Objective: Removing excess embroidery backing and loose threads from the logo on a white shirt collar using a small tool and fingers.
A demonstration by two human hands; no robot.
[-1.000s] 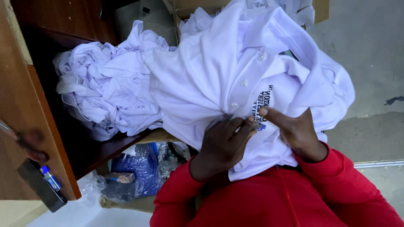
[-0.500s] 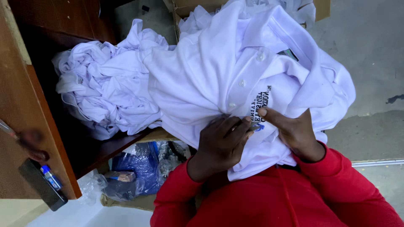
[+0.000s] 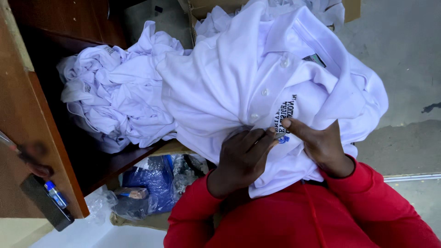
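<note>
A white polo shirt (image 3: pixel 257 78) with a buttoned placket and a small dark embroidered logo (image 3: pixel 285 115) lies draped over my lap. My left hand (image 3: pixel 243 158) pinches the fabric just below the logo, fingertips bunched together. My right hand (image 3: pixel 321 147) grips the shirt beside it, with the thumb pressed flat next to the logo. The two hands almost touch at the logo. I cannot tell whether something small sits between my left fingertips. Both of my sleeves are red (image 3: pixel 321 220).
A crumpled pile of white shirts (image 3: pixel 115 101) lies on a dark wooden shelf (image 3: pixel 105 163) to the left. A cardboard box (image 3: pixel 202 7) stands behind. Blue plastic bags (image 3: pixel 151 183) sit under the shelf. A wooden panel (image 3: pixel 32 115) is far left, and grey concrete floor (image 3: pixel 404 55) is at right.
My hands have barely moved; the fingertips of my left hand shifted slightly at the logo. The shirt and the pile stay where they were.
</note>
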